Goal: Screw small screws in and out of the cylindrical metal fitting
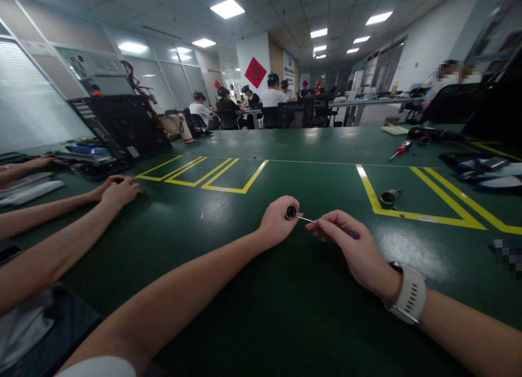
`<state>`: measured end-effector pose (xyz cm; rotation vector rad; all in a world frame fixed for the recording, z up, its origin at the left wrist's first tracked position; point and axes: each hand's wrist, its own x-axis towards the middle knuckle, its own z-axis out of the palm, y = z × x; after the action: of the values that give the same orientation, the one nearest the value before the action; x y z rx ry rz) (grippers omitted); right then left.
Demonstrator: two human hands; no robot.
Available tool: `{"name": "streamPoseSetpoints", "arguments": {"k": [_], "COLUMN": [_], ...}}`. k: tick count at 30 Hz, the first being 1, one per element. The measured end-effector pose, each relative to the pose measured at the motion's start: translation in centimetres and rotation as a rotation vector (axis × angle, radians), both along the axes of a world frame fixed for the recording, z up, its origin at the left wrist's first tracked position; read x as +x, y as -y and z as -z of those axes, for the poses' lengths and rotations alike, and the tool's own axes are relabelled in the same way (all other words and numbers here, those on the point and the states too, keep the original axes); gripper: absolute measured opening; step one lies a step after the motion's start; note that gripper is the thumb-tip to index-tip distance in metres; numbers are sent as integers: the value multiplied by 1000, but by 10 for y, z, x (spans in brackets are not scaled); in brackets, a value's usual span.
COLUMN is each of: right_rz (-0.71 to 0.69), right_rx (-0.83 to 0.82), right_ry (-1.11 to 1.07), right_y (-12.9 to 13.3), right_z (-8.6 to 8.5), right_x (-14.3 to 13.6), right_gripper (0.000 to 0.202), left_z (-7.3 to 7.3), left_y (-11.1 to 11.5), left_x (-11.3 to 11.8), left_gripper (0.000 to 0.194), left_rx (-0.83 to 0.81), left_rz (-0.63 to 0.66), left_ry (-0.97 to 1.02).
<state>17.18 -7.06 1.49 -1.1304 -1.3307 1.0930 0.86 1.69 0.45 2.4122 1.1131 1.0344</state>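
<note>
My left hand (277, 223) is closed around a small round metal connector (291, 212), its dark open end facing me. In my right hand (350, 243), the fingers pinch the dark handle of a thin screwdriver (351, 233). The screwdriver's slim metal shaft points left, and its tip is at the connector's rim; I cannot tell whether it touches. Both hands are just above the green table (253, 290). A second metal connector part (390, 197) lies to the right, inside a yellow taped outline.
Yellow tape (224, 189) marks outlines on the table. A red-handled screwdriver (402, 149) lies at the far right, with blue-handled tools (489, 167) nearby. On the left, a co-worker's hands (120, 191) rest at the table beside a black rack (122, 127).
</note>
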Motion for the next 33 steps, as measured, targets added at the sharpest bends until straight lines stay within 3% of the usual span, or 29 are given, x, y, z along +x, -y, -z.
{"name": "streamPoseSetpoints", "arguments": {"k": [7,12,20,23,28,33], "right_rz": [13,-24,-66,-81,-55,-79], "right_rx": [91,106,-145,-138,-36,-44], "right_ry": [241,291,-198,-195,12,-151], "right_y": [4,5,-4,-4,-3,-4], "right_z": [-2,-1,-2,-1,2,1], "right_x": [-3,-4,0,1,0,1], "right_gripper": [19,17,17,16,16,15], "left_z": [-1,-3,-1,-3,-3,2], "left_y": [1,4,2,4,9,0], "left_x": [1,0,0,0,1,1], "left_gripper": [8,5,4,3,7,2], "left_rx": [1,88,53,72,134,-3], "left_rz": [-24,-11,-1,-19,-81,-69], "left_ry": [-31,-143,-114,-159,-290,-117]}}
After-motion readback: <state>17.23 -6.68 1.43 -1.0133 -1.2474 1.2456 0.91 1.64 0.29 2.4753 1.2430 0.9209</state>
